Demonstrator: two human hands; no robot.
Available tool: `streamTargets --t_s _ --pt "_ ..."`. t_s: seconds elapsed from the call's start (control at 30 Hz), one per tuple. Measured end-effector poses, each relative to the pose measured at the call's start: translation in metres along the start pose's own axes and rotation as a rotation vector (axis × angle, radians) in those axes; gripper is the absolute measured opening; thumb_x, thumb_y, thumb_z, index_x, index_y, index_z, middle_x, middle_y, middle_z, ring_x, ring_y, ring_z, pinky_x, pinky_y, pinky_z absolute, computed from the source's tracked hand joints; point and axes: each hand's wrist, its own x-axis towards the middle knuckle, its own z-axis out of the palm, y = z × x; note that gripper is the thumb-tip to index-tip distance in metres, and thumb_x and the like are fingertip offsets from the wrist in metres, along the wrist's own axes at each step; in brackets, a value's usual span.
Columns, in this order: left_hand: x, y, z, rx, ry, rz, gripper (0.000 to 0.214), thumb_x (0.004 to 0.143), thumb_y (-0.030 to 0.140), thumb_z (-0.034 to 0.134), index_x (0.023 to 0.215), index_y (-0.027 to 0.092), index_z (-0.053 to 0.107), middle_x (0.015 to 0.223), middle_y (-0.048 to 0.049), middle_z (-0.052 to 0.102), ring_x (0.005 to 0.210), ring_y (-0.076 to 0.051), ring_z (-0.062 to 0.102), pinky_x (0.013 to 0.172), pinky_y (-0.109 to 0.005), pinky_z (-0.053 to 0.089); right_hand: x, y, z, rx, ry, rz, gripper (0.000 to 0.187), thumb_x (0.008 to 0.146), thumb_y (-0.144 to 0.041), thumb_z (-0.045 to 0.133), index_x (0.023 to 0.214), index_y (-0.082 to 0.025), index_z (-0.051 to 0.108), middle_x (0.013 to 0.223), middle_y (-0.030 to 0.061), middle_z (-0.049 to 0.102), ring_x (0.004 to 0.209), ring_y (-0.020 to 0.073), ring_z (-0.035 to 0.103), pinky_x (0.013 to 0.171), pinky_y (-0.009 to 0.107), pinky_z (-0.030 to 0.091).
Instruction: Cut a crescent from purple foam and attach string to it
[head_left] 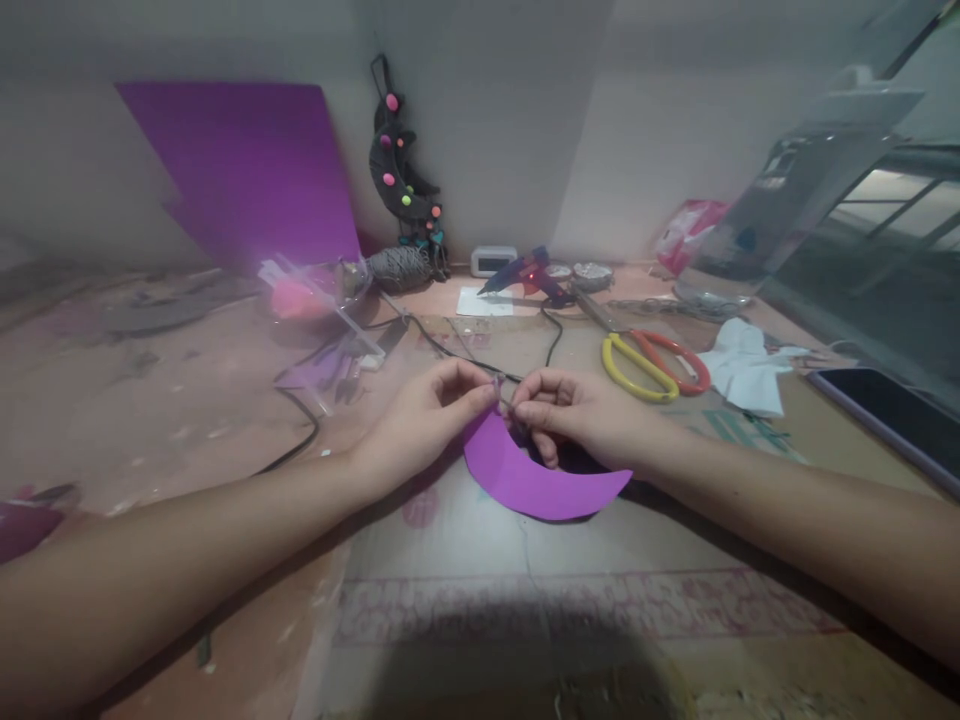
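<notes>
A purple paper crescent [541, 482] hangs just above the work surface, its curve facing me and one tip pointing right. My left hand [444, 402] pinches its upper left tip between thumb and forefinger. Close beside it, my right hand [559, 408] is closed, thumb against forefinger, at a thin dark strand [507, 402] near that same tip. Whether the strand is string or wire, I cannot tell. The right hand's lower fingers are curled behind the crescent's inner edge, partly in shadow.
Scissors [652, 368] with yellow and orange handles lie beyond my right hand. A glue gun [529, 278] with a red light rests at the back, its black cable [555, 335] trailing forward. At right lies a phone [892, 415]. A decorated dark crescent [397, 165] hangs on the wall beside purple sheets [255, 165].
</notes>
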Motion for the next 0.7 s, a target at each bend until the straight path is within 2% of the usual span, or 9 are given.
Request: streamTargets --t_s 0.13,0.33,0.47,0.57,0.7 --pt "0.000 0.000 -0.001 -0.017 0.014 0.009 0.021 0.089 0.038 0.066 0.089 0.018 0.061 0.064 0.0048 0.054 0.057 -0.010 0.048 0.060 -0.025 0.038 0.004 0.007 -0.005 0.146 0.012 -0.070 0.037 0.078 -0.042 0.078 0.092 -0.020 0.051 0.080 0.0005 0.073 0.045 0.0084 0.059 0.046 0.024 0.050" --pt "0.000 0.001 0.000 -0.016 -0.002 0.014 0.021 0.090 0.038 0.066 0.088 0.018 0.061 0.063 0.0048 0.054 0.054 -0.009 0.046 0.055 -0.024 0.035 0.001 0.000 -0.003 0.054 -0.070 -0.053 0.055 0.074 -0.045 0.082 0.112 -0.020 0.052 0.084 -0.0018 0.066 0.052 0.0083 0.060 0.050 0.023 0.048" --pt "0.000 0.003 -0.001 0.002 0.017 0.008 0.020 0.089 0.038 0.066 0.088 0.018 0.062 0.062 0.0048 0.053 0.052 -0.009 0.044 0.053 -0.023 0.033 -0.003 -0.006 0.000 -0.045 -0.084 -0.018 0.055 0.078 -0.048 0.078 0.117 -0.019 0.051 0.072 -0.0022 0.067 0.054 0.0108 0.060 0.054 0.025 0.046" --pt "0.000 0.004 -0.001 -0.005 0.042 -0.012 0.020 0.089 0.037 0.066 0.087 0.018 0.062 0.065 0.0043 0.054 0.051 -0.008 0.042 0.051 -0.023 0.031 -0.004 -0.005 0.000 -0.089 -0.010 -0.067 0.048 0.083 -0.053 0.070 0.113 -0.019 0.054 0.066 -0.0024 0.064 0.054 0.0118 0.059 0.052 0.025 0.043" --pt "0.000 0.003 -0.001 -0.070 0.073 -0.027 0.020 0.089 0.037 0.066 0.087 0.018 0.061 0.068 0.0043 0.054 0.052 -0.008 0.042 0.050 -0.023 0.031 -0.001 -0.003 -0.001 -0.136 0.185 -0.190 0.038 0.077 -0.038 0.076 0.103 -0.021 0.055 0.064 -0.0078 0.055 0.053 0.0108 0.055 0.049 0.024 0.043"
